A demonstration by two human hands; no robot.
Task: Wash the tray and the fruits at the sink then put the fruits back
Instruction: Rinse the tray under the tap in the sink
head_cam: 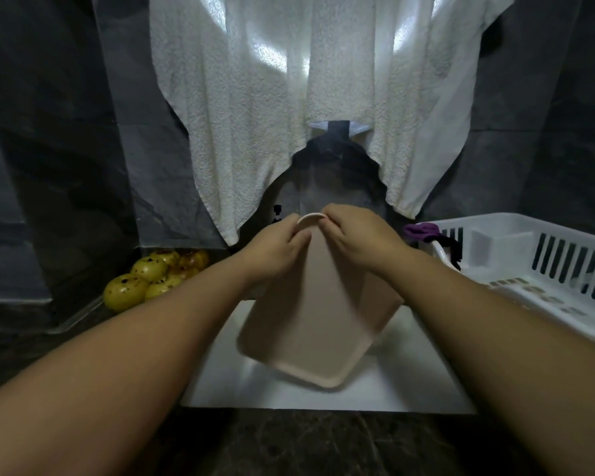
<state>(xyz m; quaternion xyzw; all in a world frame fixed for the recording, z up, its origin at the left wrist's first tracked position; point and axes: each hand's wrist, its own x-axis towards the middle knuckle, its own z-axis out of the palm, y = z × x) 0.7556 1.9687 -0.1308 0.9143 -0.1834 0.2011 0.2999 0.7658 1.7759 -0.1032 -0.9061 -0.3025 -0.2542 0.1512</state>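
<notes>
Dark stone-patterned wall panels back a dark marbled counter [289,448], into which a pale sink [409,383] is set. A white towel [289,97] hangs over the wall directly beyond the fingers, its lower edge parting around a dark shape that cannot be identified.

The tray [310,324], beige with rounded corners, is held upright over the sink, tilted, with its lower corner hanging above the basin. Its outline is blurred. Both hands grip it at the top corner. The left hand [275,250] has its fingers curled round the tray's upper left edge. The right hand [354,235] has its fingers bent over the upper right edge, with fingertips [325,219] pinching the rim at the very top. The two sets of fingers lie close together, with only the tray's rounded top corner showing between them.

The fruits [152,276], yellow-green with brown spots, sit in a pile on the counter, well to the left of the left fingers and lower down, against the wall. They rest on a flat, clear sheet or dish whose make cannot be told.

To the right of the right fingers stands a white slotted dish rack [536,266]. A purple cloth [421,231] lies at its near-left corner, just beside the right wrist.
</notes>
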